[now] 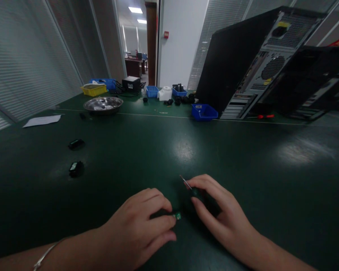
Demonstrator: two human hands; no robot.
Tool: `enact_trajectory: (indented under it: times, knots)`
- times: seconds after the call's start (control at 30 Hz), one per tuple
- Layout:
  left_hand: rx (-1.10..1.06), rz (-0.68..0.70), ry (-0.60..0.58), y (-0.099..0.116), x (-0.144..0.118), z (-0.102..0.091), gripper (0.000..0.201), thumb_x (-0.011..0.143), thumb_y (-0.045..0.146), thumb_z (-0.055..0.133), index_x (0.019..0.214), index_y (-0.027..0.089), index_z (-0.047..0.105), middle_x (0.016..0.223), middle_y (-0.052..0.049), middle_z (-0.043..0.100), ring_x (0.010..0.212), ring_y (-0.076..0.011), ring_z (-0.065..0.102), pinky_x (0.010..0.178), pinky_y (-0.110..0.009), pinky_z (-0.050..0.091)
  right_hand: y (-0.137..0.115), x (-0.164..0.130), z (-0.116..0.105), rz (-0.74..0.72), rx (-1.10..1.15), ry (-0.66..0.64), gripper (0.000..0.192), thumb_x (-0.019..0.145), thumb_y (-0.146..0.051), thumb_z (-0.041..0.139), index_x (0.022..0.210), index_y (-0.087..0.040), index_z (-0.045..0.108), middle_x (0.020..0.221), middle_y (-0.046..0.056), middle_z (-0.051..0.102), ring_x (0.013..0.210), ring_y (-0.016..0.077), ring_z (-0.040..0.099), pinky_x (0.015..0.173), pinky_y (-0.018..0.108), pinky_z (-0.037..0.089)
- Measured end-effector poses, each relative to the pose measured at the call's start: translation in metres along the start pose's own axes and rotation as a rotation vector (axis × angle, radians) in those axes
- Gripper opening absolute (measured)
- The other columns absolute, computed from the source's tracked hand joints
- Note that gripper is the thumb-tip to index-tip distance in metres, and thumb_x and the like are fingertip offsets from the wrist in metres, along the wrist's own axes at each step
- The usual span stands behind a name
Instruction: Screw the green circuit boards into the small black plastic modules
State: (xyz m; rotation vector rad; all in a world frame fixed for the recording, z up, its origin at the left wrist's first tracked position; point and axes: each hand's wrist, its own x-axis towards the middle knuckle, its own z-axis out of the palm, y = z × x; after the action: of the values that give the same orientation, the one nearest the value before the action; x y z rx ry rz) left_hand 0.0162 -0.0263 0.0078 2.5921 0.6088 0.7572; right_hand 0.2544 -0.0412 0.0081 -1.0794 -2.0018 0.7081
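At the lower middle, my left hand [147, 222] is closed, its fingertips on a small green circuit board [178, 216]. Only one end of that board shows past the fingers; the rest is hidden. To its right, my right hand [222, 210] grips a small screwdriver [196, 193] by its dark handle. The thin metal shaft points up and to the left, apart from the board. Two small black parts lie on the table to the left: one black piece with a pale top [75, 168] and, beyond it, a flat black piece [76, 143].
Across the dark green table [135, 150], a metal bowl [103, 105], a yellow tray [94, 89] and a blue bin [204, 112] stand towards the back. A black computer case [237, 56] rises at the back right. White paper [42, 121] lies at the left edge.
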Motion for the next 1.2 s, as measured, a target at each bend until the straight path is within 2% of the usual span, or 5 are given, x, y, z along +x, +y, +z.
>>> enact_trajectory:
  times: [0.1,0.3,0.43,0.77,1.2]
  knots:
    - [-0.011,-0.03,-0.027,-0.007,-0.002,0.003,0.012,0.09,0.025,0.07,0.099,0.018,0.067,0.097,-0.005,0.066,0.084,-0.0202,0.059,0.073,-0.031,0.048,-0.001,-0.003,0.0,-0.004,0.025,-0.027,0.033,0.095,-0.011,0.053,0.122,-0.03,0.056,0.11,0.003,0.058,0.102,0.0181,0.058,0.086,0.03,0.05]
    - [-0.123,-0.263,-0.04,-0.017,0.002,0.001,0.01,0.088,0.007,0.06,0.089,0.017,0.06,0.09,-0.003,0.063,0.081,-0.0181,0.058,0.071,-0.029,0.045,0.002,-0.003,-0.003,0.032,-0.007,-0.066,0.035,0.097,-0.012,0.051,0.126,-0.032,0.058,0.11,0.003,0.056,0.1,0.0164,0.059,0.083,0.027,0.051]
    - [-0.108,-0.374,-0.005,-0.022,0.008,-0.005,0.019,0.084,0.006,0.058,0.099,0.018,0.06,0.092,-0.004,0.061,0.087,-0.0214,0.056,0.075,-0.034,0.044,0.004,0.0,-0.004,0.04,-0.042,-0.081,0.038,0.098,-0.013,0.05,0.131,-0.031,0.056,0.111,0.003,0.06,0.097,0.0159,0.061,0.081,0.028,0.053]
    - [-0.129,-0.43,-0.029,-0.025,0.009,-0.005,0.014,0.084,0.016,0.069,0.097,0.02,0.068,0.093,-0.003,0.064,0.091,-0.0241,0.054,0.08,-0.038,0.038,0.005,0.001,-0.003,0.072,-0.107,-0.174,0.033,0.097,-0.017,0.051,0.127,-0.028,0.06,0.108,0.005,0.06,0.093,0.0173,0.064,0.08,0.031,0.055]
    - [-0.219,-0.384,0.054,-0.025,0.007,-0.006,0.016,0.085,0.013,0.068,0.097,0.022,0.07,0.094,-0.002,0.064,0.091,-0.021,0.056,0.081,-0.035,0.039,0.0,0.003,-0.003,0.017,-0.046,-0.232,0.031,0.096,-0.013,0.053,0.122,-0.026,0.064,0.103,0.005,0.065,0.09,0.0165,0.066,0.076,0.028,0.055]
